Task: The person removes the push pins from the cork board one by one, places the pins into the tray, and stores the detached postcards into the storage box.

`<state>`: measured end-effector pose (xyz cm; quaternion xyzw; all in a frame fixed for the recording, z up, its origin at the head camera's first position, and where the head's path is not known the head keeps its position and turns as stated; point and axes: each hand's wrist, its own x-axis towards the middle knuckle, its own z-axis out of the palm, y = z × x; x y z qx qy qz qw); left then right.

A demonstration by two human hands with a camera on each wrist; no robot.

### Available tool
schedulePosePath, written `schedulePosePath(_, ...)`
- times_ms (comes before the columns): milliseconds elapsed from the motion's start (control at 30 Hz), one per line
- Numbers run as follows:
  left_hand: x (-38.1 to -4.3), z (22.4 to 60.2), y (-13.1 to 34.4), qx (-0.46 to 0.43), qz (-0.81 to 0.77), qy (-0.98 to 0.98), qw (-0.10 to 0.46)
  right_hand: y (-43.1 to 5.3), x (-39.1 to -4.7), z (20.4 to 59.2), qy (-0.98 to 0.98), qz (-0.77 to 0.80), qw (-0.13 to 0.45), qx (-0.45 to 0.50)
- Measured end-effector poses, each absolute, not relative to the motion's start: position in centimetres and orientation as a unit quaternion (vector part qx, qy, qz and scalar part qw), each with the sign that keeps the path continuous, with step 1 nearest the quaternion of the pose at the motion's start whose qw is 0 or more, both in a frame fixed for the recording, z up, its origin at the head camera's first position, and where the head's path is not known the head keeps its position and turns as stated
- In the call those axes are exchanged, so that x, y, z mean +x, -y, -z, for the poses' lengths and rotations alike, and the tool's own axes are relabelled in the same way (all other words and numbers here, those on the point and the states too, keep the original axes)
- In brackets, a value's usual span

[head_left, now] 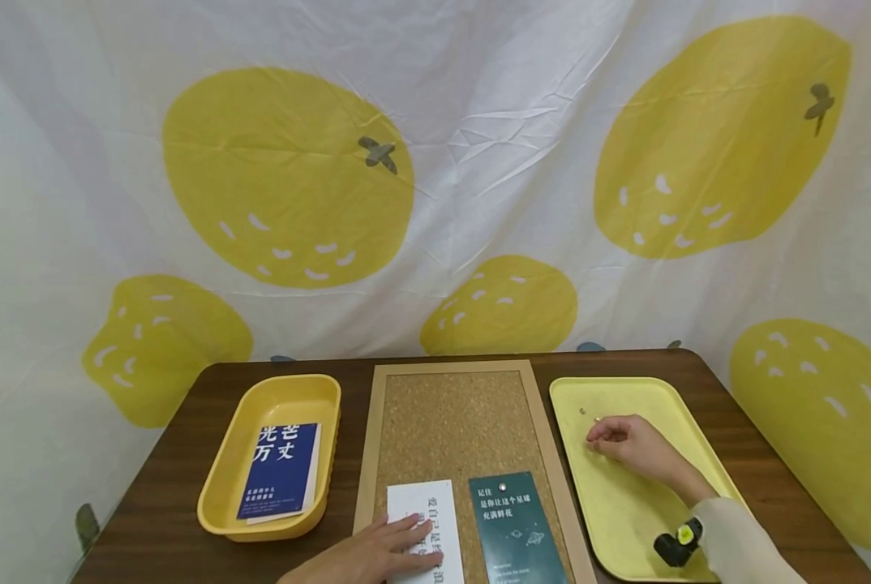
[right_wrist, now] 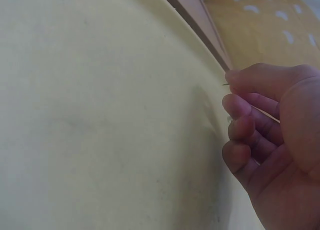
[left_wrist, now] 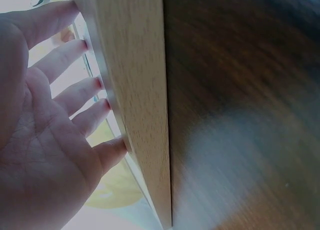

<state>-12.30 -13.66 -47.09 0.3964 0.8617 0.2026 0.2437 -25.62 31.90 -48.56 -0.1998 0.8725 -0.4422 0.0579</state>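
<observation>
My left hand (head_left: 384, 547) rests with spread, straight fingers on a white card (head_left: 446, 519) with dark characters, which lies on the framed cork board (head_left: 450, 414). In the left wrist view the fingertips reach over the edge of the wooden frame (left_wrist: 135, 90). Above the yellow tray (head_left: 625, 519), my right hand (head_left: 640, 446) pinches a thumbtack (right_wrist: 225, 84); only its thin metal point shows past the fingertips. Beside the white card lies a dark green card (head_left: 519, 535) with a thumbtack (head_left: 502, 487) near its top.
A yellow basket (head_left: 212, 495) on the left holds a blue card (head_left: 278, 470) over a paler one. One small tack (head_left: 582, 411) lies in the tray near its far left. Behind the brown table (head_left: 158, 487) hangs a lemon-print curtain (head_left: 465, 186).
</observation>
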Motion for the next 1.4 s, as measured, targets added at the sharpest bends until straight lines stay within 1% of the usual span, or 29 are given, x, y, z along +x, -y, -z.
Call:
schedulePosePath(700,-12.34,47.2,13.7,0.397,-0.204,-0.862,0.24,-32.24,-25.33,49.12,-0.867,0.453,0.051,-0.202)
schedulePosePath(1400,-12.41,47.14,13.75,0.395,-0.205,-0.861,0.245,-32.27,-25.4,49.56,-0.875,0.453,0.046,-0.162)
